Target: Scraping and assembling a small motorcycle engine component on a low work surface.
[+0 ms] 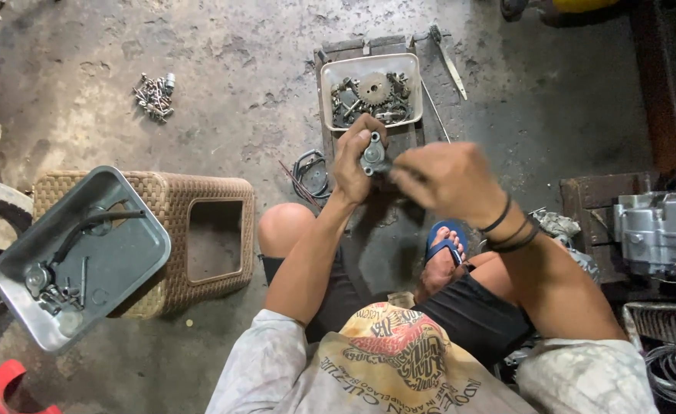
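Observation:
My left hand [356, 157] grips a small grey metal engine part [373, 153] and holds it up over the floor in front of my knees. My right hand [445, 180] is closed just to the right of that part, its fingers blurred and touching the part's side; whether it holds a tool I cannot tell. Just beyond both hands lies a white rectangular tray [329, 92] filled with a gear, bolts and other greasy metal pieces.
A grey metal tray [123, 264] with a lever and bolts rests on a brown wicker stool [200, 192] at left. Loose bolts [154, 96] lie on the concrete. An engine block [660, 230] stands at right. Cables [311, 172] and a long tool [449, 65] lie near the white tray.

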